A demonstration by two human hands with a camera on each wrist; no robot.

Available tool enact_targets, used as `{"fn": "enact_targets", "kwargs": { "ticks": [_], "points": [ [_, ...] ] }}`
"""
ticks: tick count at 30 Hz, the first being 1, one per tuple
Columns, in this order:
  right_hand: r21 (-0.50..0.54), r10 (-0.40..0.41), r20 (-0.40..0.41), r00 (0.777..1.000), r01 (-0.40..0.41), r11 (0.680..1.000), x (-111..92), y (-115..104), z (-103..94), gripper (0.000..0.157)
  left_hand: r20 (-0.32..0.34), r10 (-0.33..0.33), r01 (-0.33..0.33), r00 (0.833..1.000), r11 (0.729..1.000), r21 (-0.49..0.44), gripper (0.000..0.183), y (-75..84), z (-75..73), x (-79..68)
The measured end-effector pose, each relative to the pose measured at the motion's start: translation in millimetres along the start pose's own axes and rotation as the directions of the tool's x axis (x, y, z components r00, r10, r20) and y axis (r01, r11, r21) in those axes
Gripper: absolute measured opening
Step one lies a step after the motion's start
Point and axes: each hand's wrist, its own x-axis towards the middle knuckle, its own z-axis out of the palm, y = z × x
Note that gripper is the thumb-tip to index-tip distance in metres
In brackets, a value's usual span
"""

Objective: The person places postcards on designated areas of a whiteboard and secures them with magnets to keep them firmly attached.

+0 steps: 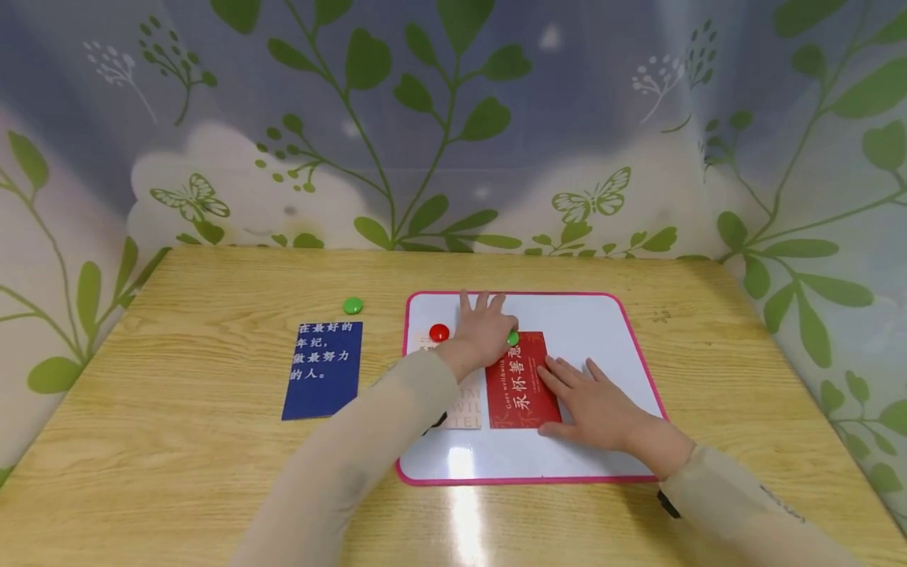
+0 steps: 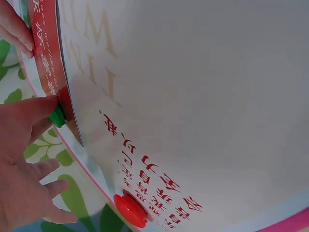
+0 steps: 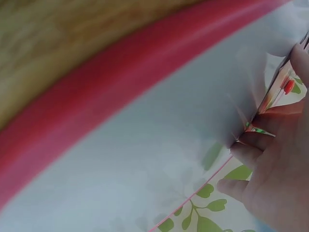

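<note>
A red card [image 1: 527, 386] with white lettering lies on a pink-rimmed whiteboard [image 1: 602, 323]. At the card's far edge my left hand [image 1: 484, 331] pinches a round green magnet [image 2: 57, 117] between thumb and index finger, its other fingers stretched out. My right hand [image 1: 598, 405] rests along the red card's right side, fingers extended and touching it. Left of the red card is a pale card [image 2: 159, 96] with red and beige print, partly hidden by my left arm in the head view. A red magnet [image 1: 439, 333] sits at its far end.
On the wooden table [image 1: 212, 472], left of the whiteboard, lies a blue card [image 1: 322, 378] with white characters. Another green magnet [image 1: 353, 305] is just beyond it. A leaf-patterned cloth [image 1: 425, 157] hangs behind the table and along both sides.
</note>
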Motion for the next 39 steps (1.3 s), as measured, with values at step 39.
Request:
{"fn": "enact_targets", "kwargs": {
  "ticks": [39],
  "points": [
    [0.076,0.03,-0.088,0.996,-0.023,0.997,1.8,-8.2,-4.4,0.078,-0.08,-0.16,0.134,0.984,0.956,-0.259,0.044,-154.2,7.1,-107.6]
  ]
}}
